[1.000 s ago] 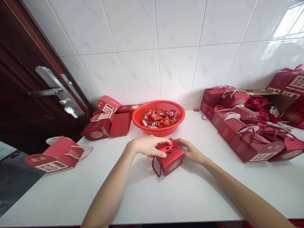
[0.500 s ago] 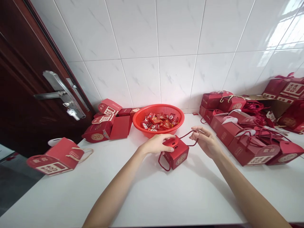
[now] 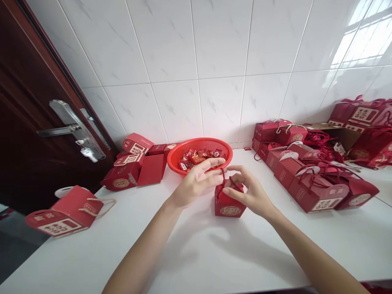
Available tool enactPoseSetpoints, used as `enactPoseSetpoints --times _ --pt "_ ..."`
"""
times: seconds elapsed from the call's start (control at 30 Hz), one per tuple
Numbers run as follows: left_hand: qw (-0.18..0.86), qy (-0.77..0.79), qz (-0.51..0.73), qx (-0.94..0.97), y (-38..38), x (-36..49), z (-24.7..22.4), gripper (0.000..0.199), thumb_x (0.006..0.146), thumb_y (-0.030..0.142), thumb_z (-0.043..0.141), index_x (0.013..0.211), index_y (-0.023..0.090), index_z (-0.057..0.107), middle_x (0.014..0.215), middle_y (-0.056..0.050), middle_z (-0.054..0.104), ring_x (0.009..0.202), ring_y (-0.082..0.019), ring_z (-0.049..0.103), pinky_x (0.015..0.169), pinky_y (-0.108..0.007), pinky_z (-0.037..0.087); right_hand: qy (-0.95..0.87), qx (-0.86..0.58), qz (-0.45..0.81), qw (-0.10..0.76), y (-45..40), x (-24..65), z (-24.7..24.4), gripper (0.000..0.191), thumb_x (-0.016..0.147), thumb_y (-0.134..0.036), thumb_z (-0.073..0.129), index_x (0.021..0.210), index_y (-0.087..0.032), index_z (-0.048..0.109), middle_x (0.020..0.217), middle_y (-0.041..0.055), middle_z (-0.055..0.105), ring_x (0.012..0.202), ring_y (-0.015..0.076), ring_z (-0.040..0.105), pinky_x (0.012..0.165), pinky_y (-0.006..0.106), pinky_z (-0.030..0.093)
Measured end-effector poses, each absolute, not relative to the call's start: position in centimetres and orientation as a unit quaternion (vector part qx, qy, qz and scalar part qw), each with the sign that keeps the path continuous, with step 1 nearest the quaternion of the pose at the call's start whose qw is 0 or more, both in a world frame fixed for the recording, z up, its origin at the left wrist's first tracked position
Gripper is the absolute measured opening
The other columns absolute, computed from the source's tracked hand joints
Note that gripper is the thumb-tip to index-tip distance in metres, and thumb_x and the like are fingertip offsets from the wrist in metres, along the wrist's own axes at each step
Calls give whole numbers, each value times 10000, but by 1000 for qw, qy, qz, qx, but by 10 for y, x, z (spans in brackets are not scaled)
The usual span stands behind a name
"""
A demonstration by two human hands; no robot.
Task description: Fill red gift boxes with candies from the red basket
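Observation:
A small red gift box (image 3: 230,209) stands upright on the white table, its pale round emblem towards me. Dark red cord (image 3: 223,174) rises in a loop over its top. My left hand (image 3: 197,182) is at the upper left of the box, its fingertips closed on the raised cord. From the right, my right hand (image 3: 252,192) curls over the box top with thumb and fingers at the cord. Between the two hands the box's top is partly hidden. Just behind them sits a red plastic basket (image 3: 174,157) holding wrapped candies (image 3: 193,157).
Folded red boxes (image 3: 124,175) lie at the left by the wall, and one box with a pale rope handle (image 3: 72,210) sits nearer the left edge. Several corded boxes (image 3: 315,188) crowd the right side. A dark door (image 3: 27,102) stands at the left.
My right hand has moved left, bringing its cord over the box. My left hand has left the box's top for the raised cord. The box has turned its emblem side more towards me.

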State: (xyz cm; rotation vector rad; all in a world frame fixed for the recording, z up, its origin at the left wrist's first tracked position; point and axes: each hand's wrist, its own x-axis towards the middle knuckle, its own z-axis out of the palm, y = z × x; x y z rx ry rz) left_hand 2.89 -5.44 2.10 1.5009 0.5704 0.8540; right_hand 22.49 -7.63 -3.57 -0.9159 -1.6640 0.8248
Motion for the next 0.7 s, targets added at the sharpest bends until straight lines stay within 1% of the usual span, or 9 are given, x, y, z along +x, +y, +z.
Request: enactPoseSetpoints --times 0.07,0.13,0.27,0.37,0.43,0.53,0.63,0.67,0.7 --pt "610 222 365 667 -60 33 18 504 811 374 750 1266 236 583 1486 -103 474 1373 -318 452 1080 -452 462 -682 -393 333 519 -78 216 -39 453 839 -310 666 1243 -244 473 736 -45 645 690 158 632 683 317 527" --pt "608 201 357 680 -64 36 15 517 817 348 749 1291 241 571 1492 -96 468 1392 -311 434 1113 -454 437 -671 -400 328 531 -79 209 -43 464 832 -265 633 1258 -236 448 738 -42 659 681 159 633 678 317 524" --pt "595 195 348 698 -65 39 8 559 812 323 753 1327 248 548 1504 -94 456 1416 -317 415 1136 -465 419 -649 -392 345 553 -80 208 -46 368 848 -239 580 1204 -232 486 791 -9 696 722 178 668 713 343 540" --pt "554 232 370 709 -66 40 7 501 838 309 721 1308 249 557 1471 -94 488 1374 -305 468 1088 -441 466 -624 -393 353 576 -78 216 -41 290 870 -288 586 1151 -233 539 787 3 699 756 188 685 718 347 553" --pt "507 267 396 718 -68 42 7 427 850 302 700 1259 247 593 1425 -89 527 1296 -280 539 1030 -405 507 -608 -396 350 592 -72 227 -36 218 862 -324 609 1056 -226 591 793 14 699 740 185 685 691 335 559" --pt "449 282 411 741 -75 50 6 286 850 278 679 1129 217 665 1269 -84 630 1076 -217 647 931 -349 548 -591 -403 336 612 -55 249 -22 187 806 -355 673 914 -207 634 791 21 695 615 160 658 612 320 559" --pt "462 223 353 783 -87 66 -8 177 852 261 653 990 178 725 1000 -73 722 862 -172 672 845 -307 561 -577 -412 305 636 -26 280 4 199 740 -336 729 855 -189 659 769 25 702 560 145 637 562 300 556" --pt "475 191 323 796 -92 73 -18 167 850 260 646 950 167 742 946 -74 731 826 -167 668 823 -295 560 -571 -417 286 647 -15 291 15 193 731 -316 738 850 -183 665 766 28 707 544 134 623 548 288 551" --pt "488 157 295 806 -97 80 -32 168 835 259 651 918 157 757 910 -78 735 797 -163 664 804 -282 558 -566 -425 267 654 -3 304 27 183 712 -288 753 826 -175 664 721 21 694 514 126 607 519 274 539"
